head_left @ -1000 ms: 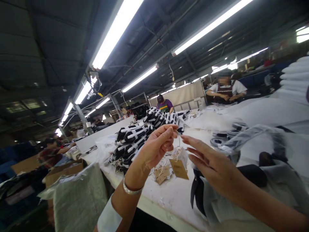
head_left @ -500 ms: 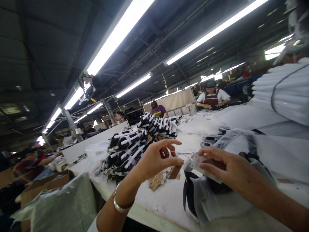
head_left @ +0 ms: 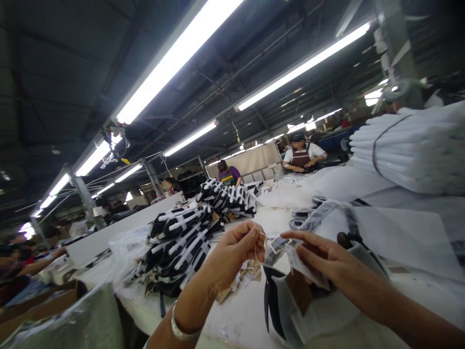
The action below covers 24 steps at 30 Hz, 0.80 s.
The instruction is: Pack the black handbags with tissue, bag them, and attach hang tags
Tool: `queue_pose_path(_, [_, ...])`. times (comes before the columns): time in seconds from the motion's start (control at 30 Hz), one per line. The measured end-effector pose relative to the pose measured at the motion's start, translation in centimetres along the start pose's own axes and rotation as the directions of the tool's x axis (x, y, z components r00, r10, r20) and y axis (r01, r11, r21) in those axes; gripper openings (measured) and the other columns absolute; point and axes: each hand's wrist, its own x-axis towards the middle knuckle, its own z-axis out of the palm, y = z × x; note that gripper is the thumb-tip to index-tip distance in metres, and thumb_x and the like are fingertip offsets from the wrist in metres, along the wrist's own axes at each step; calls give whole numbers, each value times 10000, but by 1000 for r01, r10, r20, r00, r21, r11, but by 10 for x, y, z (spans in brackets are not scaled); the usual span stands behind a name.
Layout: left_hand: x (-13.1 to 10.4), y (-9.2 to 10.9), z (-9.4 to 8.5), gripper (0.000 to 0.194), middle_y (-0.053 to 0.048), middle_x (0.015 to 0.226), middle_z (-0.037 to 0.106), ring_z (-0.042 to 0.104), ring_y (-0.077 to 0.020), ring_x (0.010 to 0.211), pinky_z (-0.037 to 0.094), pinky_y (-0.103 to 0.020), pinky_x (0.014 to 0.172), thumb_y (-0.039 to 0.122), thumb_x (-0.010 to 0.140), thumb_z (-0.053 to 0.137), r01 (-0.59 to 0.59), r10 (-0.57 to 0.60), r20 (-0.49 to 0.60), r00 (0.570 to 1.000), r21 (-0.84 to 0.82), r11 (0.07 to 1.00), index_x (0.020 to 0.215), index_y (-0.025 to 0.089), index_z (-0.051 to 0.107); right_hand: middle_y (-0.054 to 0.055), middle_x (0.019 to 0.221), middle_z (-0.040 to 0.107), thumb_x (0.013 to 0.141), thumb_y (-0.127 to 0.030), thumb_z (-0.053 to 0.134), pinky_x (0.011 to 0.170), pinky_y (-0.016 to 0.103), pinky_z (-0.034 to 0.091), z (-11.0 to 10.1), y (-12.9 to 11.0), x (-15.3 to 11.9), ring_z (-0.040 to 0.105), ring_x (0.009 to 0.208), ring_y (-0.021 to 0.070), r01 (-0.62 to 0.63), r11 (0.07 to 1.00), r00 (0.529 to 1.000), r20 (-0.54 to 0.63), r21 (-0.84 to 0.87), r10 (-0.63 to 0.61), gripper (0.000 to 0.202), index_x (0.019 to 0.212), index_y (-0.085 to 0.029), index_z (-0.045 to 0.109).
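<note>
My left hand [head_left: 238,249], a bangle on its wrist, is closed in a pinch on a thin pale string [head_left: 260,245]. Between thumb and fingers, my right hand [head_left: 327,254] grips a white tag [head_left: 298,259]. A brown card tag [head_left: 301,293] hangs just beneath it. Under the right hand lies a black item with a sheer whitish wrapping [head_left: 290,310], partly covered by hand and tags. Left of it, behind my left wrist, several loose brown tags [head_left: 250,275] are scattered on the white table [head_left: 232,320].
Black bundles with white strips [head_left: 181,237] are heaped to the left. At the right stands a tied stack of white rolls [head_left: 395,150]. Two people [head_left: 303,152] work across the table, and another is at the far left. A greenish sack [head_left: 80,320] and cardboard box [head_left: 39,300] sit lower left.
My left hand has closed from spread fingers into a pinch on the string. The brown tag, earlier near the left hand, now hangs below the right. The view has shifted right.
</note>
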Motion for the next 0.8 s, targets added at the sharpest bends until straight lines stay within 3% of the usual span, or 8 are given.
queue_pose_path(0.13, [7, -6, 12, 185, 16, 769, 636, 613, -62, 641, 521, -168, 649, 339, 909, 696, -25, 27, 0, 1000, -335, 942, 892, 179, 603, -14, 702, 598, 828, -634, 664, 526, 216, 433, 9, 22, -1, 532, 588, 116, -12, 1000, 999, 42, 3, 12, 679, 1342, -196, 598])
queue_pose_path(0.27, [13, -6, 21, 154, -5, 899, 682, 665, -75, 780, 561, -185, 752, 295, 899, 715, -105, 89, -58, 994, -429, 897, 905, 174, 621, 14, 736, 648, 905, -610, 566, 579, 272, 498, 8, 44, -7, 597, 636, 166, 60, 988, 997, 61, -142, -52, 626, 1376, -197, 570])
queue_pose_path(0.4, [14, -7, 31, 157, -28, 977, 703, 681, -87, 823, 574, -194, 758, 311, 935, 667, -101, 89, -48, 995, -399, 911, 901, 160, 639, 82, 980, 738, 935, -561, 524, 796, 379, 576, -2, 42, -25, 695, 889, 263, 110, 871, 968, -146, -479, -202, 520, 1338, -244, 612])
queue_pose_path(0.5, [12, -7, 44, 177, -48, 995, 718, 704, -114, 865, 578, -210, 774, 330, 939, 660, -64, 68, -3, 998, -370, 927, 905, 158, 635, 83, 1339, 638, 915, -514, 568, 1049, 437, 488, 0, 33, -34, 591, 1234, 300, 232, 792, 864, -254, -565, -434, 497, 1356, -287, 594])
queue_pose_path(0.57, [12, -7, 54, 204, -49, 949, 726, 714, -128, 858, 578, -221, 778, 351, 921, 684, -30, 50, 46, 998, -361, 932, 889, 158, 625, 71, 1435, 565, 895, -494, 614, 1098, 425, 450, 7, 28, -35, 521, 1324, 292, 323, 805, 826, -267, -498, -497, 562, 1416, -302, 530])
queue_pose_path(0.63, [12, -6, 62, 221, -50, 945, 733, 722, -139, 847, 577, -234, 778, 368, 909, 695, -6, 40, 92, 995, -344, 939, 881, 165, 614, 88, 1354, 625, 875, -487, 658, 1034, 383, 507, 15, 25, -36, 588, 1246, 280, 337, 875, 852, -283, -348, -441, 593, 1418, -291, 523])
queue_pose_path(0.7, [11, -7, 65, 210, -69, 1019, 740, 725, -150, 875, 577, -259, 809, 366, 928, 669, -7, 42, 103, 994, -317, 948, 894, 167, 613, 92, 1076, 734, 864, -495, 682, 866, 321, 586, 20, 24, -38, 700, 1004, 251, 270, 945, 897, -309, -185, -316, 500, 1299, -255, 625])
queue_pose_path(0.8, [8, -14, 58, 206, -97, 1067, 744, 720, -155, 914, 567, -286, 864, 345, 964, 617, -12, 36, 96, 995, -245, 969, 890, 153, 623, 38, 693, 683, 846, -537, 694, 620, 255, 577, 21, 28, -47, 669, 631, 175, 194, 980, 908, -385, 40, -164, 371, 1017, -210, 732])
